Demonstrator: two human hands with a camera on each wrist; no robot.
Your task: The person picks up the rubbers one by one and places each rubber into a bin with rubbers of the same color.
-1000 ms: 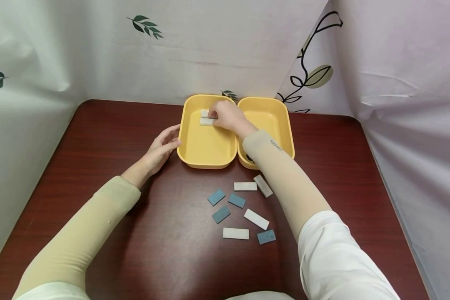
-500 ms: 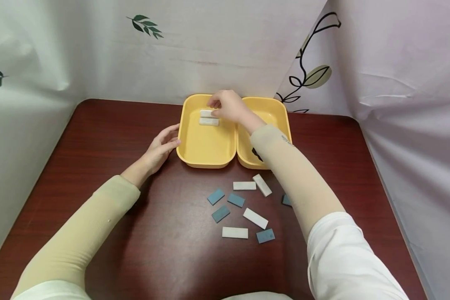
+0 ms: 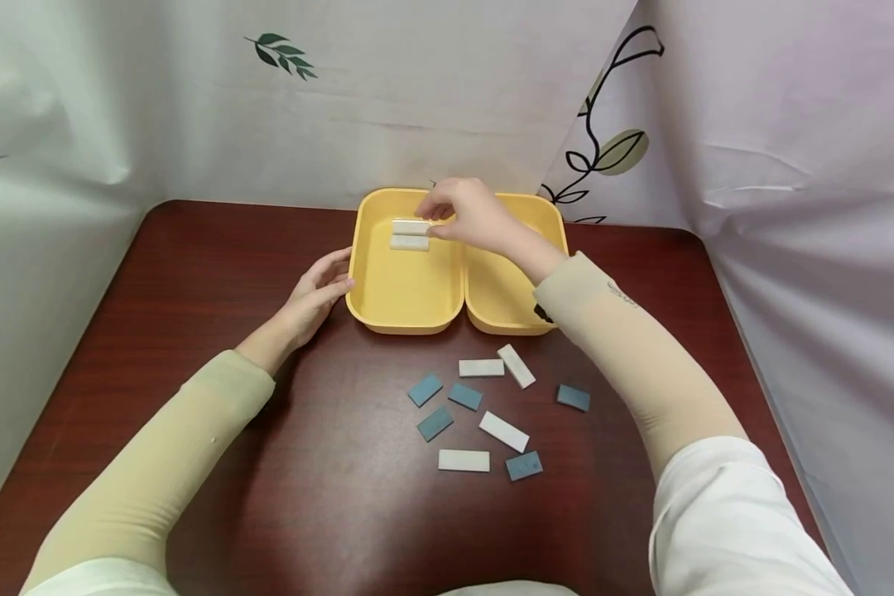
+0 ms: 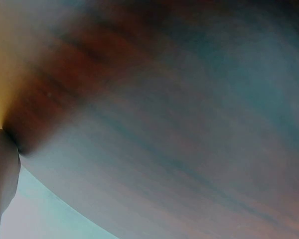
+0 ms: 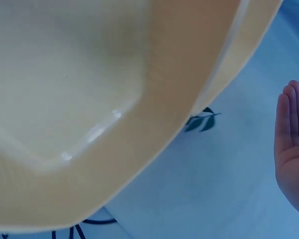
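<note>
In the head view, my right hand is above the right side of the left yellow tray, thumb and fingers parted. Two white rectangular pieces lie side by side in that tray: a nearer one and a farther one, whose right end is by my thumb. In the right wrist view the fingers look straight. My left hand rests against the tray's left wall, thumb at the rim and fingers along the outside; only a blurred bit of it shows in the left wrist view.
A second yellow tray stands against the first, partly under my right forearm. Several white pieces and several blue-grey pieces lie scattered on the dark red table. A patterned white cloth hangs behind.
My right hand has let go of the white pieces in the left tray and risen slightly. Its forearm has swung right, uncovering a blue-grey piece. The left hand stays at the tray.
</note>
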